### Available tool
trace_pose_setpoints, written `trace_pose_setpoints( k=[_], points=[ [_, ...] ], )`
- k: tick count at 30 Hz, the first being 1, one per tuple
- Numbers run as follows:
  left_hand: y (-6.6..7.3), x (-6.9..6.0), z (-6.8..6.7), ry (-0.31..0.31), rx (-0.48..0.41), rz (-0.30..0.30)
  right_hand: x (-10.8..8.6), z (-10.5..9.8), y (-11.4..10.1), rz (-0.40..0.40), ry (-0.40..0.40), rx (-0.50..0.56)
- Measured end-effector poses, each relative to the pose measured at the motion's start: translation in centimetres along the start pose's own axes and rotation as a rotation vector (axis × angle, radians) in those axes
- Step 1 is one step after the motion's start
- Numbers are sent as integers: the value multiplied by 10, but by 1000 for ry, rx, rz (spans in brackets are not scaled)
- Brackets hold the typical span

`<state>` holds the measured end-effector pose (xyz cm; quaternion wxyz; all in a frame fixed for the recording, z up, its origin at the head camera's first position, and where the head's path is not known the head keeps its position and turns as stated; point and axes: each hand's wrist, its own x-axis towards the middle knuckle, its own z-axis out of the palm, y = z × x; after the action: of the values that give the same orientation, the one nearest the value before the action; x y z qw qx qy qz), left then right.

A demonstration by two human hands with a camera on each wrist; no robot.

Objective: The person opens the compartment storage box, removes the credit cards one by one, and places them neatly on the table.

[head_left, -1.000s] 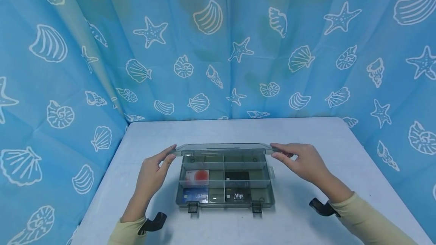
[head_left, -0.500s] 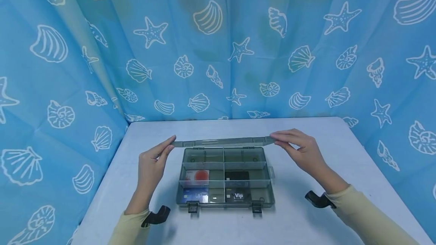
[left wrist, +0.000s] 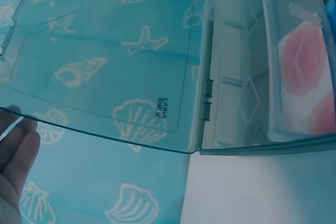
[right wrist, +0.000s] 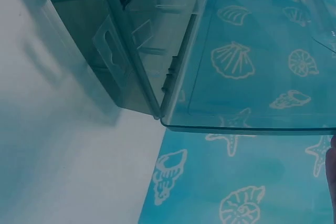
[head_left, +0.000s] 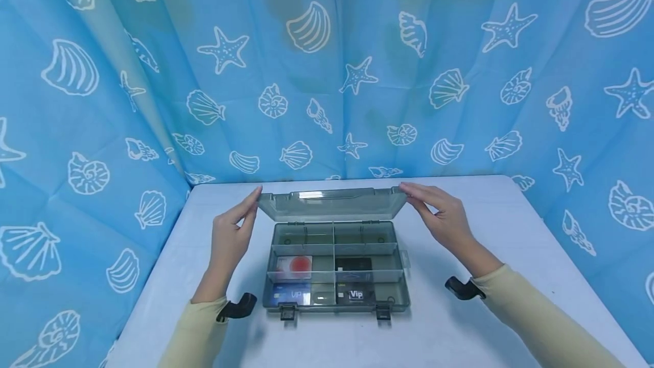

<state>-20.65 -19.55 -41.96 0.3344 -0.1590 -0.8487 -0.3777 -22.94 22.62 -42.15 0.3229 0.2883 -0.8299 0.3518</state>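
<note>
Box, grey see-through plastic, divided, hinged at the back; sits on the bench in front of the person, two front latches hanging undone.

Lid, same plastic: half a second ago nearly edge-on to the head view; now raised higher, tilted back beyond the hinge, inner face showing. Reads as opening rather than closing; all compartments can now be reached from above.

Contents, four cards. Middle row: red-and-white card left, dark card right. Front row: blue card left, black "Vip" card right. No shift seen in any of them.

Left hand: narrow, thumb and fingers pinching the lid's left corner. Right hand: likewise at the right corner. Both have risen with the lid; release not yet made.

Bench: pale covering, box near its middle.

Curtain: blue, white shells and starfish, behind the bench and along its sides.
</note>
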Motion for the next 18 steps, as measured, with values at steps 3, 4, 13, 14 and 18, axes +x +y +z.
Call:
trace_pose_setpoints(
  k=[3, 4, 13, 14, 18],
  points=[
    [-4, 6, 4, 3, 17, 6, 2, 5, 4, 25, 4, -19],
    [-6, 8, 6, 4, 20, 9, 2, 7, 5, 28, 10, -25],
    [-23, 19, 21, 19, 28, 17, 6, 24, 16, 15, 40, -86],
    [-24, 19, 22, 15, 34, 10, 7, 25, 17, 26, 38, -92],
    [-28, 21, 29, -4, 46, -20, 9, 30, 22, 75, 27, -103]
  ],
)
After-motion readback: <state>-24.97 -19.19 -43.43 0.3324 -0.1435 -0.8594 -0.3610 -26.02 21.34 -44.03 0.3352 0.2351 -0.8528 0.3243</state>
